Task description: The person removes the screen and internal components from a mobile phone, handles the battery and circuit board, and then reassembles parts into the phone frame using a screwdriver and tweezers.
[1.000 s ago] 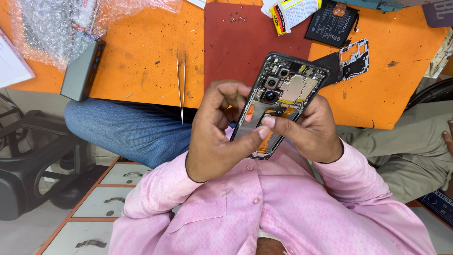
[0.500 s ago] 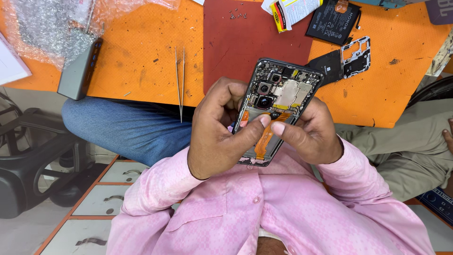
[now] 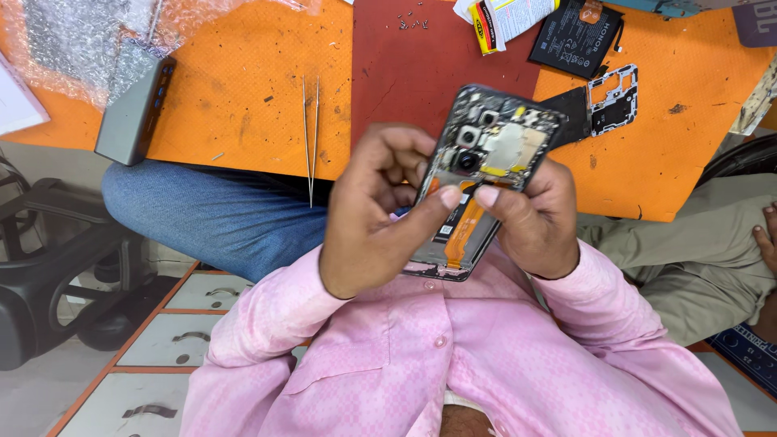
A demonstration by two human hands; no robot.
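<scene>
Head view, looking down past a pink shirt (image 3: 453, 364) to the lap and the orange surface (image 3: 235, 105).

Opened phone (image 3: 486, 174), back cover off, sits at centre frame, held in the air between both hands just in front of the surface edge, camera end tilted toward 1 o'clock. Camera lenses, metal shielding and an orange flex cable (image 3: 464, 231) are exposed.

Left hand (image 3: 376, 214): fingers curled around the phone's left edge, thumb laid across the lower body, its tip beside the flex cable. Closed on the phone.

Right hand (image 3: 538, 214): cradles the right edge from behind, thumb pressed onto the inner face, nearly meeting the left thumb. Also closed on the phone.

Around it:
- Tweezers (image 3: 311, 137) at 10 o'clock from the phone, lying lengthwise, tips hanging over the surface edge.
- Dark red mat (image 3: 405, 73) at 12 o'clock, small screws (image 3: 410, 22) scattered at its far end.
- Black battery (image 3: 575, 36) at 1 o'clock; perforated inner frame piece (image 3: 611, 101) just beside the phone's top corner.
- Grey slab-shaped device (image 3: 133, 109) at 9 o'clock, near bubble wrap (image 3: 73, 40).
- Another person's leg in khaki (image 3: 704, 251) at 3 o'clock.
</scene>
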